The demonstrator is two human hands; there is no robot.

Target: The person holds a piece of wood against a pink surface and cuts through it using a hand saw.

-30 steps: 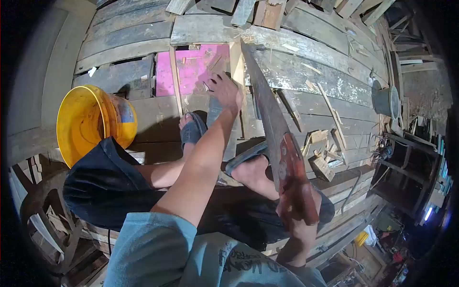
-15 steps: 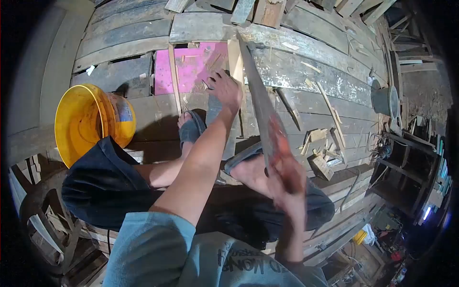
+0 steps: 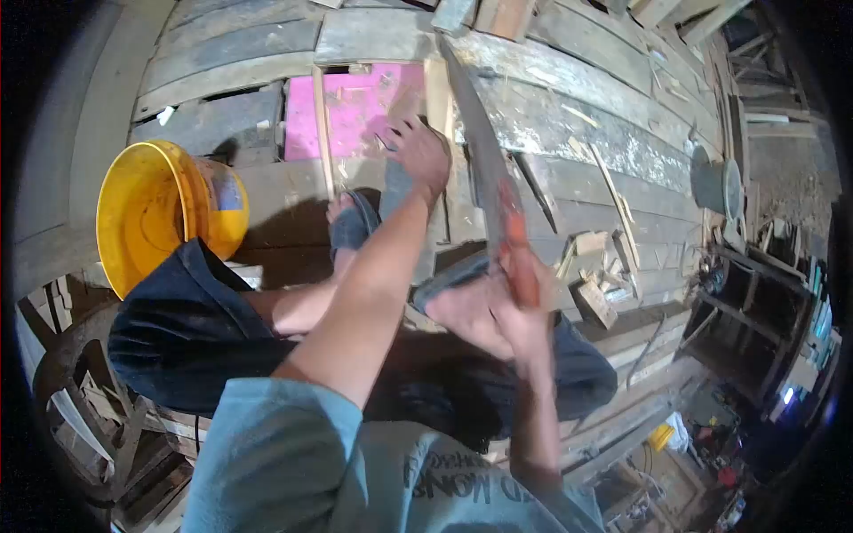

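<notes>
Hand saw at work on a narrow board, on a rough plank floor.

The right hand (image 3: 520, 302), blurred, seems to have its fingers wrapped round the reddish handle of the hand saw (image 3: 484, 169), whose blade runs up and away to the pale wooden board (image 3: 438, 98) beside the left hand (image 3: 420, 153). That hand lies on the board with fingers spread and pressing down, next to a pink sheet (image 3: 355, 107) showing through a gap in the planks. The floor (image 3: 586, 124) is grey, weathered, paint-flecked boards strewn with offcuts (image 3: 593, 298) and splinters. A yellow bucket (image 3: 147, 218) lies tipped at the left; a grey pot (image 3: 715, 185) stands well apart at the right. Sandalled feet rest on the planks. Beyond the floor's edge, lower right, a cluttered, dim space drops away.
</notes>
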